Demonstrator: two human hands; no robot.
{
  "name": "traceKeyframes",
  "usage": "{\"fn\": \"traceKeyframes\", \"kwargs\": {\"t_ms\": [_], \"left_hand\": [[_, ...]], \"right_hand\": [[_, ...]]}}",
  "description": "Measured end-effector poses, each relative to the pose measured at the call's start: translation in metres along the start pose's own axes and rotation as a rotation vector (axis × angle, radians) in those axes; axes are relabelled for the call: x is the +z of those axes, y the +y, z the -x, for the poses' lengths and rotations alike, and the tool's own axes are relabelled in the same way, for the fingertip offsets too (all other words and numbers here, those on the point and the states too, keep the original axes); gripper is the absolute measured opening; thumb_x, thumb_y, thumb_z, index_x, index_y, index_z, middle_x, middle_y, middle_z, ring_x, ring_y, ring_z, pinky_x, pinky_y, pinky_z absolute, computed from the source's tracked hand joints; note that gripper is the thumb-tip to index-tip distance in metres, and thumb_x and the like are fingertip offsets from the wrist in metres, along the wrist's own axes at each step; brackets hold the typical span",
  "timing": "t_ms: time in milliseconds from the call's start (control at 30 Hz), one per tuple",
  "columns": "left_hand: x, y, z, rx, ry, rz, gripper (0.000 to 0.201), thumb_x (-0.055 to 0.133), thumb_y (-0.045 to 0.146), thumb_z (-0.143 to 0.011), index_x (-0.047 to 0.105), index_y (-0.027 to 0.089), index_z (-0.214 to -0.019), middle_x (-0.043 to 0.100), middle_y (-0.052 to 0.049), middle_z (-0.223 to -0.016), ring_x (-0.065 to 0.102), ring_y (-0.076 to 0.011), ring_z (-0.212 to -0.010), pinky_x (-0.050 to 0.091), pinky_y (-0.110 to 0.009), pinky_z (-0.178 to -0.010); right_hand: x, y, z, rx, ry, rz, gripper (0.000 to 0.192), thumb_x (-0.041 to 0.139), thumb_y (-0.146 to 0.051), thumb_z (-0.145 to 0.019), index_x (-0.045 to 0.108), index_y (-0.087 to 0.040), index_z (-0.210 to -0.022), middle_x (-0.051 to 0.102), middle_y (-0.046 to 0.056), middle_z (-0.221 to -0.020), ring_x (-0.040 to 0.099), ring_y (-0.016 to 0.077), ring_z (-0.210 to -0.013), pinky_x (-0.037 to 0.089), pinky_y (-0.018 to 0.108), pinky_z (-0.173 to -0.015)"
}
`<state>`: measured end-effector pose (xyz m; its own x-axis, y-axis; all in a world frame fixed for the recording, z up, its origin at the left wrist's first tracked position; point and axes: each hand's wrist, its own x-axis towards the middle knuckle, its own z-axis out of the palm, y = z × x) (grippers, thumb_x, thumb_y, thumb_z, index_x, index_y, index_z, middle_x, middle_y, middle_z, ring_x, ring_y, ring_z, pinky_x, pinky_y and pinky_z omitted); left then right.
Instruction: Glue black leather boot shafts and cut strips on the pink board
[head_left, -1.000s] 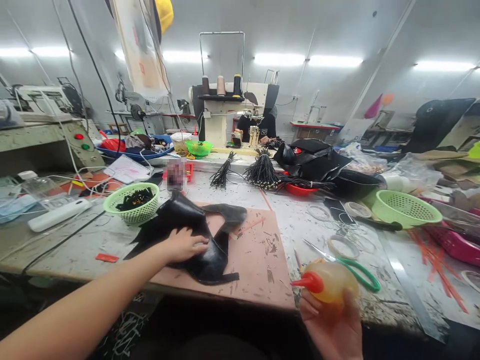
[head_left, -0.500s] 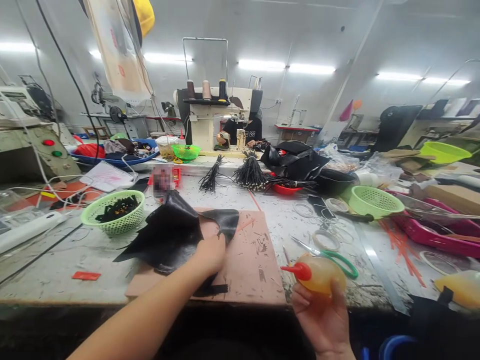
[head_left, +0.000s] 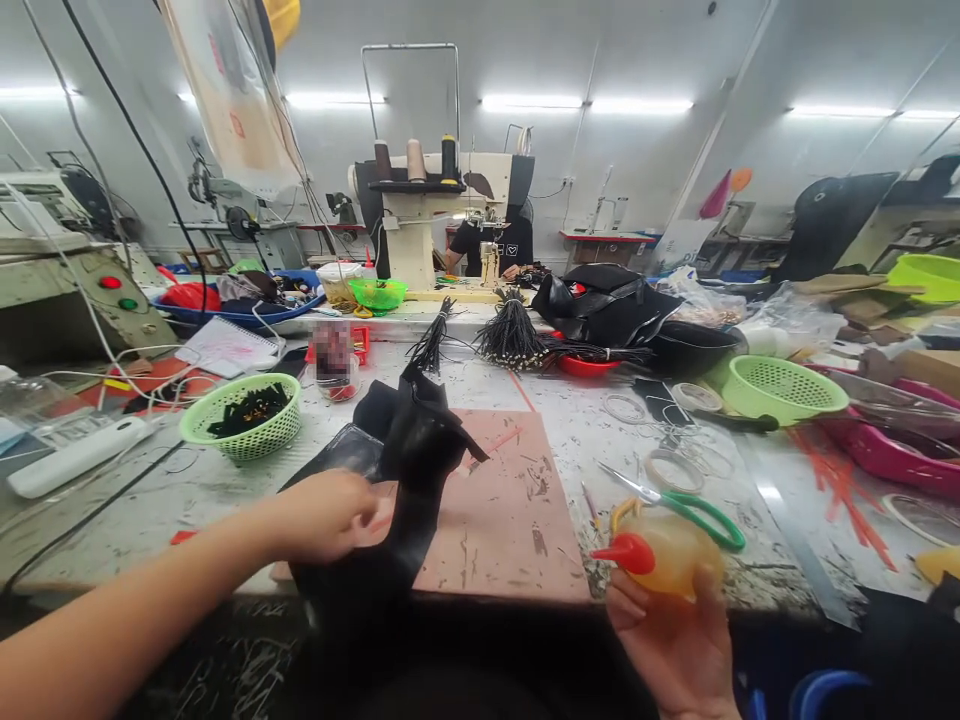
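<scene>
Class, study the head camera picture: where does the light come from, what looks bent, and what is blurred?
Head view: ceiling tube lights glare white; wide-lens distortion bends the table edge; a small blurred patch hides something behind the black leather piece in the left hand; the glue bottle looks sharp.

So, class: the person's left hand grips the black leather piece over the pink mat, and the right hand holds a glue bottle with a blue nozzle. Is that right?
Not quite. The head view shows the nozzle is red, not blue. The rest stands: the left hand grips the black leather piece over the pink mat, and the right hand holds the glue bottle.
</scene>
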<state>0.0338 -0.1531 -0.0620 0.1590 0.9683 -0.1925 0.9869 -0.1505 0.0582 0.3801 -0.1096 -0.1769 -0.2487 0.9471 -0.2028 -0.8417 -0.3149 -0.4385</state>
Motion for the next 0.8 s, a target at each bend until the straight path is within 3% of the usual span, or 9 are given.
{"fn": "traceKeyframes", "kwargs": {"t_ms": [67,133,200,267,333,500,600,700,800], "left_hand": [[0.003,0.011,-0.018,0.018,0.049,-0.035,0.024,0.051,0.018,-0.073,0.068,0.022,-0.089,0.067,-0.005,-0.101,0.059,-0.0225,-0.098,0.041,-0.030,-0.092],[0.013,0.022,-0.043,-0.072,0.147,-0.053,0.038,0.045,0.026,-0.082,0.055,0.013,-0.117,0.050,-0.016,-0.129,0.041,-0.0320,-0.122,0.029,-0.042,-0.103],[0.025,0.028,-0.068,-0.176,0.198,-0.042,0.059,0.040,0.039,-0.086,0.037,0.001,-0.131,0.034,-0.027,-0.138,0.025,-0.0418,-0.130,0.023,-0.055,-0.103],[0.037,0.029,-0.088,-0.198,0.171,-0.005,0.067,0.036,0.046,-0.087,0.033,-0.003,-0.133,0.035,-0.033,-0.136,0.027,-0.0461,-0.127,0.026,-0.060,-0.097],[0.045,0.027,-0.096,-0.111,0.095,0.041,0.059,0.037,0.045,-0.088,0.041,0.003,-0.130,0.041,-0.029,-0.134,0.033,-0.0422,-0.126,0.028,-0.057,-0.098],[0.045,0.017,-0.079,0.249,-0.126,0.151,0.022,0.046,0.028,-0.089,0.064,0.028,-0.102,0.052,0.001,-0.132,0.036,-0.0172,-0.129,0.025,-0.032,-0.107],[0.045,0.017,-0.072,0.309,-0.157,0.163,0.016,0.056,0.029,-0.084,0.065,0.025,-0.096,0.062,0.000,-0.121,0.046,-0.0156,-0.122,0.032,-0.025,-0.102],[0.052,0.021,-0.081,0.259,-0.090,0.126,0.058,0.068,0.040,-0.072,0.051,0.013,-0.121,0.052,-0.016,-0.130,0.045,-0.0276,-0.121,0.035,-0.036,-0.100],[0.057,0.020,-0.094,0.206,-0.004,0.003,0.098,0.071,0.061,-0.055,0.041,0.008,-0.132,0.026,-0.026,-0.144,0.017,-0.0422,-0.133,0.011,-0.057,-0.106]], "right_hand": [[-0.002,0.002,0.003,0.016,0.034,0.008,0.052,0.075,-0.045,-0.060,0.056,-0.030,-0.106,0.062,-0.002,-0.081,0.045,0.0069,-0.049,0.042,0.022,-0.043],[-0.005,0.003,0.006,-0.005,0.077,0.030,0.054,0.075,-0.045,-0.060,0.056,-0.030,-0.107,0.064,-0.001,-0.081,0.046,0.0068,-0.047,0.042,0.022,-0.041],[-0.009,0.000,0.008,-0.042,0.137,0.059,0.050,0.076,-0.044,-0.057,0.059,-0.029,-0.101,0.065,-0.001,-0.078,0.046,0.0073,-0.044,0.042,0.022,-0.038],[-0.014,-0.007,0.012,-0.091,0.217,0.088,0.045,0.078,-0.043,-0.053,0.061,-0.029,-0.092,0.066,-0.003,-0.073,0.047,0.0077,-0.040,0.041,0.022,-0.034],[-0.019,-0.019,0.016,-0.105,0.346,0.133,0.051,0.083,-0.041,-0.043,0.061,-0.029,-0.088,0.067,-0.004,-0.070,0.051,0.0103,-0.042,0.045,0.025,-0.034],[-0.026,-0.056,0.026,-0.214,0.638,0.261,0.066,0.087,-0.033,-0.021,0.063,-0.026,-0.082,0.069,-0.004,-0.072,0.061,0.0166,-0.054,0.054,0.028,-0.040],[-0.026,-0.067,0.026,-0.278,0.686,0.310,0.062,0.087,-0.032,-0.023,0.063,-0.024,-0.080,0.068,-0.003,-0.072,0.060,0.0148,-0.053,0.054,0.024,-0.039],[-0.023,-0.065,0.022,-0.324,0.691,0.326,0.060,0.086,-0.033,-0.027,0.063,-0.023,-0.082,0.067,-0.004,-0.071,0.057,0.0135,-0.048,0.051,0.024,-0.035],[-0.021,-0.055,0.014,-0.320,0.604,0.303,0.055,0.084,-0.036,-0.035,0.062,-0.023,-0.084,0.064,-0.004,-0.064,0.050,0.0107,-0.041,0.046,0.024,-0.032]]}}
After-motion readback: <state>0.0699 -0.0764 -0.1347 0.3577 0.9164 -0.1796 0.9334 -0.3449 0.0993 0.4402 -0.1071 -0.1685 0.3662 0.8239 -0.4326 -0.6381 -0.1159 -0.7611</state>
